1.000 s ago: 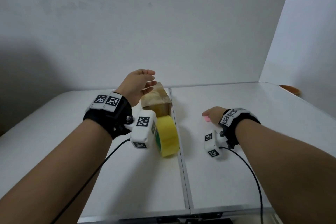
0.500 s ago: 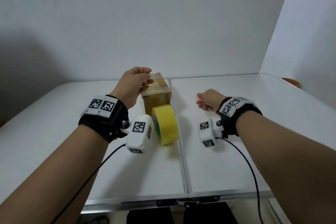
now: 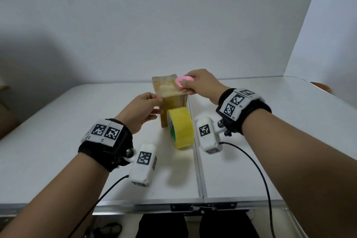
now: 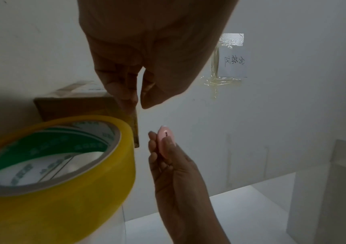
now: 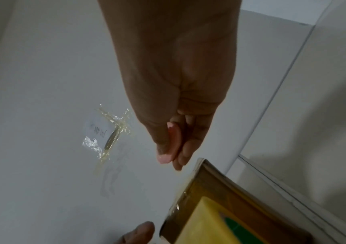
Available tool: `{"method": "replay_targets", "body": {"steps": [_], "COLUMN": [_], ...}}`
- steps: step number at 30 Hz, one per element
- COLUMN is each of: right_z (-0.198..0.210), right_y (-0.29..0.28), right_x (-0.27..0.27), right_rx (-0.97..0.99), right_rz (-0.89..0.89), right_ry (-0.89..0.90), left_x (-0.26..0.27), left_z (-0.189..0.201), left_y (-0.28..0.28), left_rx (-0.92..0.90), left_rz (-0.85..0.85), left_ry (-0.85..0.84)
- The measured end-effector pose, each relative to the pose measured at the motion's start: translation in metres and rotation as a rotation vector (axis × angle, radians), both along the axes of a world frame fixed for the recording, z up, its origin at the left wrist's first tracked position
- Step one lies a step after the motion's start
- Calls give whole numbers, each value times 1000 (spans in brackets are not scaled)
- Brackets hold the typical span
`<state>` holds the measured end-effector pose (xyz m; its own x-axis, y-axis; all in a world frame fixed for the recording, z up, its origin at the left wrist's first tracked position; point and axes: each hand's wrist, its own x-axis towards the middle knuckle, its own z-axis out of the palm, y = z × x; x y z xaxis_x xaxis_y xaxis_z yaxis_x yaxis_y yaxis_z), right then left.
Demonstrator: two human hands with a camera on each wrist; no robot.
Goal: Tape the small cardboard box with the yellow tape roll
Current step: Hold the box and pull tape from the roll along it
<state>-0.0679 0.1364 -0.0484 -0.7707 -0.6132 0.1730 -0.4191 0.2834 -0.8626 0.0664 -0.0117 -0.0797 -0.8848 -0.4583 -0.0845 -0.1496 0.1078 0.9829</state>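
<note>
Head view: the small cardboard box point(image 3: 170, 100) stands on the white table point(image 3: 58, 141), just left of its centre seam, with the yellow tape roll point(image 3: 180, 128) on edge against its near side. The left hand point(image 3: 142, 111) grips the box's left side, fingers curled round the near corner. The right hand point(image 3: 201, 84) pinches a pink cutter point(image 3: 183, 80) above the box's top right edge; whether it touches is unclear.
</note>
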Motion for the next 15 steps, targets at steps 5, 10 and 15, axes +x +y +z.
{"method": "replay_targets", "body": {"steps": [5, 10, 15], "right_z": [3, 0, 2], "right_y": [-2, -5, -6], "right_x": [3, 9, 4], "right_rx": [248, 398, 408], "right_rz": [57, 180, 186], "right_ry": [281, 358, 398], "left_x": [4, 6, 13], "left_z": [-8, -15, -14], "left_y": [10, 18, 17], "left_rx": [-39, -72, -52], "left_rz": [-28, -138, -278], "left_ry": [-82, -116, -165]}}
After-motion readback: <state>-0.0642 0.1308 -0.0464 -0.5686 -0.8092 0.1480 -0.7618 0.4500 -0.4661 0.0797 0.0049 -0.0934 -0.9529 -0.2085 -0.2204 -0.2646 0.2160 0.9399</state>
